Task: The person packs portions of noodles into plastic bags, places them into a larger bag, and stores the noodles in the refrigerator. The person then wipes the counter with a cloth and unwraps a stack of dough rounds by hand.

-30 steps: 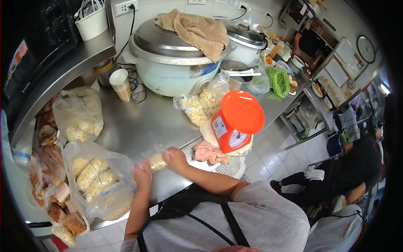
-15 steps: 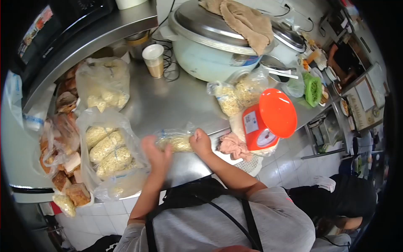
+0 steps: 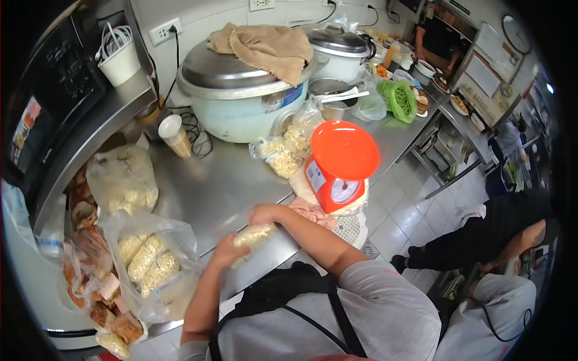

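Note:
A small clear plastic bag of pale noodles [image 3: 255, 237] is between my two hands, over the front edge of the steel counter [image 3: 220, 183]. My left hand [image 3: 226, 251] grips its left end with the fingers curled round it. My right hand [image 3: 265, 214] is closed on the upper right side of the same bag. To the left, an open plastic bag [image 3: 180, 231] holds several similar rolled noodle packets [image 3: 144, 259]. Beyond my right hand stands a red weighing scale [image 3: 345, 153], with a pink cloth [image 3: 313, 212] at its foot.
At the back sits a big lidded cooker [image 3: 235, 114] with a brown towel [image 3: 262, 48] on it. A paper cup [image 3: 175, 136] stands near black cables. More bagged noodles [image 3: 280, 156] lie behind the scale. Bagged brown chunks [image 3: 123, 325] line the left edge. Other people [image 3: 500, 231] are at right.
The noodle bag has gone from lying on the counter to being held nearer my body, tilted. My left hand has closed on it. The camera view has shifted, showing more of the back wall.

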`<move>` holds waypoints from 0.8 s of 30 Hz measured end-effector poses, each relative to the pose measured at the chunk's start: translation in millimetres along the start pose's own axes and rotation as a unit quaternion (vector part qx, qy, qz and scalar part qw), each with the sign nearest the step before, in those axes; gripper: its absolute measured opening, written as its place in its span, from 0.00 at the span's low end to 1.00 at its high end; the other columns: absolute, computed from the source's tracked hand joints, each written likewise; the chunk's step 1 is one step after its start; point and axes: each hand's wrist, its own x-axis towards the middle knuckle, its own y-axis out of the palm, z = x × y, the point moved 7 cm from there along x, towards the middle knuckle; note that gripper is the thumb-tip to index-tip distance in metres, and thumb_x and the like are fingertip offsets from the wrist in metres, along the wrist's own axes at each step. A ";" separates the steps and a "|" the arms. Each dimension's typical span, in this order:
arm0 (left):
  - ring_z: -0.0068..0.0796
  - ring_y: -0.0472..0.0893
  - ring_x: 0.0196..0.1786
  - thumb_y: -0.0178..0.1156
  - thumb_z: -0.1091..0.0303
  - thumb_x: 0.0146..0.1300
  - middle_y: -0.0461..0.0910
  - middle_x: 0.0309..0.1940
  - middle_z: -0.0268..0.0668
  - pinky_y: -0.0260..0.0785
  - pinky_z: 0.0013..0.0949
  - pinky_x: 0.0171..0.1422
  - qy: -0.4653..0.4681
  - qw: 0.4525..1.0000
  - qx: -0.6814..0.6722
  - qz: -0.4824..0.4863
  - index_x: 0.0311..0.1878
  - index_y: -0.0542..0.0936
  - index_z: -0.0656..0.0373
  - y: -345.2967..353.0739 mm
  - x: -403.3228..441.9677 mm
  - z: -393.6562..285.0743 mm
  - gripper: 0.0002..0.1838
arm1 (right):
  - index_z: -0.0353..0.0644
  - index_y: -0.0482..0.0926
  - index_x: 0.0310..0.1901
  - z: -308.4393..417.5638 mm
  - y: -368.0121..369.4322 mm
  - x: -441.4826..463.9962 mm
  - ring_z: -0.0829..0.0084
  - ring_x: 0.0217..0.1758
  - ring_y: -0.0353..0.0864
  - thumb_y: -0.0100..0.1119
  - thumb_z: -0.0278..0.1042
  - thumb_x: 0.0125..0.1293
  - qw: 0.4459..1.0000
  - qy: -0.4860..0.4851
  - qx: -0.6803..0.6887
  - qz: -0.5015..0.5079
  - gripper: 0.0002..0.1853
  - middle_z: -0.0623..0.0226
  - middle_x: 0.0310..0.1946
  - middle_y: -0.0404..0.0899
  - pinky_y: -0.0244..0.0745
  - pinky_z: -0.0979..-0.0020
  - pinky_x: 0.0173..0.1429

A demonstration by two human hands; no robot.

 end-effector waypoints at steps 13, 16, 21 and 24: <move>0.29 0.72 0.46 0.56 0.74 0.52 0.68 0.46 0.40 0.68 0.32 0.47 0.127 0.812 -0.549 -0.152 0.54 0.57 0.56 -32.0 -68.0 -77.1 0.27 | 0.37 0.45 0.60 129.3 45.2 -78.7 0.72 0.56 0.62 0.61 0.32 0.49 0.895 -0.333 0.274 -0.112 0.41 0.59 0.52 0.63 0.58 0.72 0.59; 0.30 0.71 0.47 0.58 0.70 0.54 0.67 0.47 0.39 0.66 0.32 0.50 0.199 0.806 -0.510 -0.224 0.55 0.55 0.57 -51.2 -89.6 -84.1 0.28 | 0.34 0.45 0.60 160.8 57.5 -85.0 0.76 0.57 0.59 0.63 0.29 0.49 0.920 -0.323 0.187 -0.118 0.42 0.63 0.52 0.61 0.56 0.72 0.60; 0.38 0.66 0.53 0.61 0.71 0.44 0.65 0.48 0.44 0.58 0.37 0.57 0.251 0.910 -0.031 -0.327 0.53 0.62 0.62 -107.4 -172.5 -108.9 0.31 | 0.35 0.45 0.60 208.8 73.4 -97.6 0.75 0.57 0.59 0.63 0.28 0.49 0.904 -0.399 0.124 -0.090 0.42 0.63 0.53 0.60 0.56 0.71 0.60; 0.47 0.65 0.54 0.65 0.67 0.37 0.66 0.48 0.47 0.54 0.40 0.59 0.224 0.871 0.158 -0.409 0.51 0.66 0.64 -146.5 -245.8 -113.0 0.33 | 0.36 0.45 0.60 232.0 67.6 -100.9 0.75 0.57 0.59 0.63 0.25 0.47 0.904 -0.402 0.079 -0.120 0.42 0.63 0.53 0.60 0.56 0.72 0.60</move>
